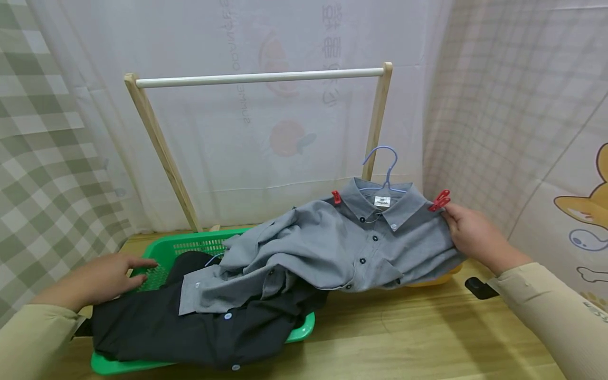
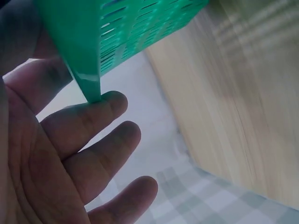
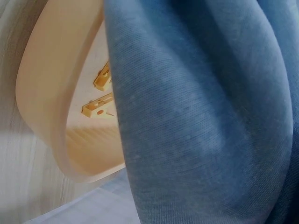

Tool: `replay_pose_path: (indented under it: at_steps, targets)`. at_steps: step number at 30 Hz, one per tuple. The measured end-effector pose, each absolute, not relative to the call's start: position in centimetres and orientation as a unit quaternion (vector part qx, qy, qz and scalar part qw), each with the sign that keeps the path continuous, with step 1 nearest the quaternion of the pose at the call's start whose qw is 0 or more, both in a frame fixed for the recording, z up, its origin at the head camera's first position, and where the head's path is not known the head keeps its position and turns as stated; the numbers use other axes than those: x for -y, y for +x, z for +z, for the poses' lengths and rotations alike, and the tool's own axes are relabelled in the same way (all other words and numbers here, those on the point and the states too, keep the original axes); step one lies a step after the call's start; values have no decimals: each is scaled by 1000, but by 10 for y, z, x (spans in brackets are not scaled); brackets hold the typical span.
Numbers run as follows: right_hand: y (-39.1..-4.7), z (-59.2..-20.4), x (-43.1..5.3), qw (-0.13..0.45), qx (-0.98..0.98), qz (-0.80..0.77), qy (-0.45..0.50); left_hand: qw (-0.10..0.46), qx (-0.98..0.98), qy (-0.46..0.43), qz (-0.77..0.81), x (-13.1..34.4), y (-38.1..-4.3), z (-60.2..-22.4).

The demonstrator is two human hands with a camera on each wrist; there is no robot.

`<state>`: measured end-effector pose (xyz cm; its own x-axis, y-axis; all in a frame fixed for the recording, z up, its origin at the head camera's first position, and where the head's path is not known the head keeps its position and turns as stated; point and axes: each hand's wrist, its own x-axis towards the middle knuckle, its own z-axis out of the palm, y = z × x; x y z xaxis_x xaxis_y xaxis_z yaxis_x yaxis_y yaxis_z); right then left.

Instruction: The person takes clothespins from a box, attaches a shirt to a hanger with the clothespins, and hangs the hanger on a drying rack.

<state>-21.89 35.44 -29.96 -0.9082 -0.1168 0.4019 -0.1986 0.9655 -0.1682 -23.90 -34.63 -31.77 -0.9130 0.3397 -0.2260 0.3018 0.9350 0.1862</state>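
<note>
A grey button shirt (image 1: 328,248) sits on a pale blue hanger (image 1: 390,169), its hook standing up from the collar. Two red clothespins (image 1: 439,201) are on its shoulders. My right hand (image 1: 477,235) grips the shirt's shoulder edge at the right, just beside one clothespin. The shirt's other end drapes over a black garment (image 1: 166,327) in a green basket (image 1: 299,331). At the basket's left side, my left hand (image 1: 104,277) has its fingers spread. In the left wrist view, a finger (image 2: 88,121) touches the green rim.
Behind stands a rack with wooden posts (image 1: 159,142) and a white bar (image 1: 261,79). A yellow container (image 3: 46,88) with yellow clothespins (image 3: 99,105) lies partly behind the shirt. Wooden tabletop (image 1: 404,338) shows in front; printed curtains (image 1: 537,105) surround the area.
</note>
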Motion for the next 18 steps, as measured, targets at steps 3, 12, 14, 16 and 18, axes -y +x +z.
replay_pose_path:
  at_steps: [3,12,14,16,18]
  targets:
    - [-219,-299,-354,196,972,101,79,129,-976,166,61,352,-240,-317]
    - [-218,-298,-354,191,974,92,82,145,-973,174,42,368,-246,-314]
    - [-217,-299,-354,191,974,92,82,163,-971,167,45,370,-247,-314]
    - [-217,-299,-354,191,974,90,81,182,-969,161,50,372,-248,-313]
    - [-217,-299,-354,191,974,89,79,196,-967,157,53,371,-248,-311]
